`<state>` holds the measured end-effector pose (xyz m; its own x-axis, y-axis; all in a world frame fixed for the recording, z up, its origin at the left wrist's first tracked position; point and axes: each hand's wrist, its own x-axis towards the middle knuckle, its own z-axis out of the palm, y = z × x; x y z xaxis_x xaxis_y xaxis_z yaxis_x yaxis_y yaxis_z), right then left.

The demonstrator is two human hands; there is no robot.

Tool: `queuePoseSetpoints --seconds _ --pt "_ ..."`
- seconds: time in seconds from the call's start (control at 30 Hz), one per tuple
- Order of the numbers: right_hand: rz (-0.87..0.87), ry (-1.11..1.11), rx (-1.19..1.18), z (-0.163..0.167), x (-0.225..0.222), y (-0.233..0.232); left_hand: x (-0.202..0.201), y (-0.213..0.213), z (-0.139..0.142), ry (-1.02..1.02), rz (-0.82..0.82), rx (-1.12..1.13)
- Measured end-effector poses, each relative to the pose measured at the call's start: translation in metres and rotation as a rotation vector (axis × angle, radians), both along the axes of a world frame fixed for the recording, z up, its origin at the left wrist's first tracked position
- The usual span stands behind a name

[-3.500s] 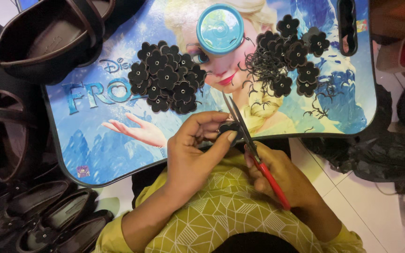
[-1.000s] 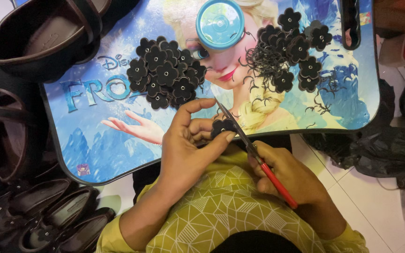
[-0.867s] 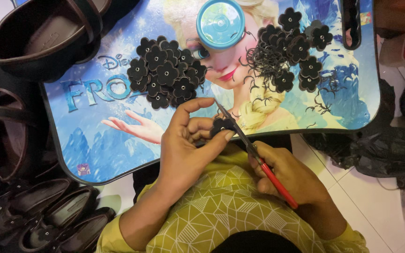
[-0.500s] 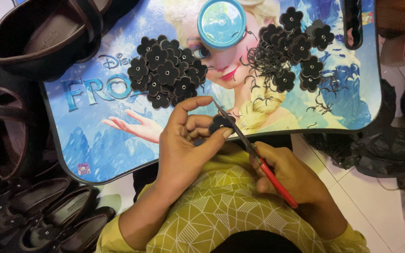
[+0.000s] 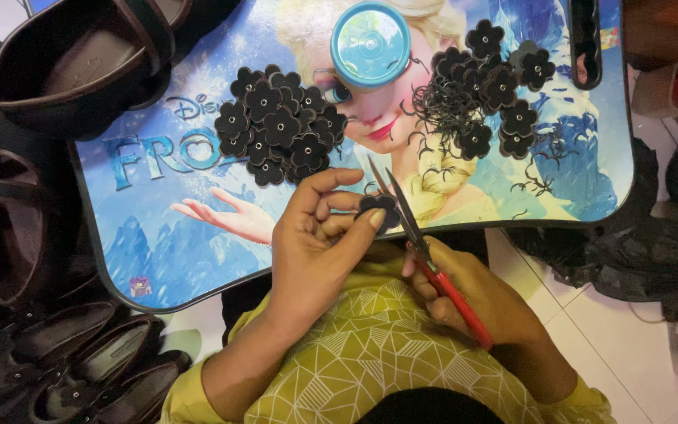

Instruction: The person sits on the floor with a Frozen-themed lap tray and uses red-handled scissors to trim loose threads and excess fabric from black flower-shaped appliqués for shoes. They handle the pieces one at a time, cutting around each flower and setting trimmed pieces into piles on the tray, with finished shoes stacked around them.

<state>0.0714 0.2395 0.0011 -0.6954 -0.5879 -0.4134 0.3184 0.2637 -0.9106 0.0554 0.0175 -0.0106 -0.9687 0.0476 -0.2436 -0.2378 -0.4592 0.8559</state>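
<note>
The left hand (image 5: 315, 251) pinches a small black flower-shaped piece (image 5: 378, 210) between thumb and fingertips, holding it just above the near edge of the table (image 5: 158, 235), a lap table with a blue cartoon print on its top. The right hand (image 5: 464, 294) is closed around the red handles of a pair of scissors (image 5: 417, 235), whose blades stand slightly parted with the black piece touching them at its right side; the two hands are close together, nearly meeting over the person's lap in a yellow patterned garment (image 5: 370, 353). Toward the middle of the table, left of centre, lies a heap of black flower pieces (image 5: 280, 129), each with a small pale dot in its middle. A second, looser group of flower pieces (image 5: 496, 86) lies near the far right corner, mixed with thin black offcuts (image 5: 441, 110). A round blue lid (image 5: 370, 43) sits at the far edge between the two heaps. Off the table's left edge, dark brown shoes (image 5: 49, 63) lie on the floor, with more pairs (image 5: 56, 361) near the left corner.
</note>
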Motion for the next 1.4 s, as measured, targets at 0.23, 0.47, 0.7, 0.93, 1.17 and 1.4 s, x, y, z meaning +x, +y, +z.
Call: queuePoseSetpoints --seconds 0.23,0.47,0.7,0.93,1.17,1.4 --pt "0.027 0.059 0.065 -0.001 -0.001 0.002 0.003 0.002 0.0 0.014 -0.023 0.012" --pt "0.012 0.094 0.07 -0.002 -0.004 0.0 0.005 0.009 -0.004 0.019 -0.052 0.02" --pt "-0.066 0.032 0.007 -0.006 0.004 -0.006 0.006 0.011 -0.007 0.012 -0.067 -0.025" --pt "-0.046 0.063 0.041 -0.007 0.003 -0.007 0.006 0.014 -0.008 -0.006 -0.062 -0.005" --pt "-0.025 0.168 0.089 -0.008 0.003 -0.004 0.007 0.012 -0.007 -0.027 -0.067 -0.001" --pt "-0.001 0.192 0.094 -0.009 0.001 0.001 0.006 0.009 -0.006 0.011 -0.062 -0.066"
